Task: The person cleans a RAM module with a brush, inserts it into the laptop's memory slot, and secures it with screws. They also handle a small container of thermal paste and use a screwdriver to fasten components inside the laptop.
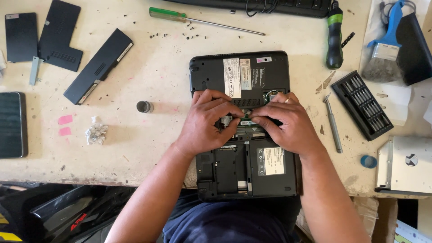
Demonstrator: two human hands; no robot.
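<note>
I'm at a repair workshop bench: a scuffed, stained pale worktop (153, 76) with a green-handled long screwdriver (167, 15), a black tray of screwdriver bits (362, 105), a blue-handled dusting brush (384, 45), loose black plastic laptop covers (58, 33) and an upturned black laptop (240, 72) lying open.

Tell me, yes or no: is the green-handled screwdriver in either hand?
No: the green-handled screwdriver lies on the table's far side, apart from both hands on the black laptop.

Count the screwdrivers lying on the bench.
3: a green-handled screwdriver at top centre, a black-and-green driver at upper right, and a slim grey precision driver right of the laptop. Others may be hidden.
</note>
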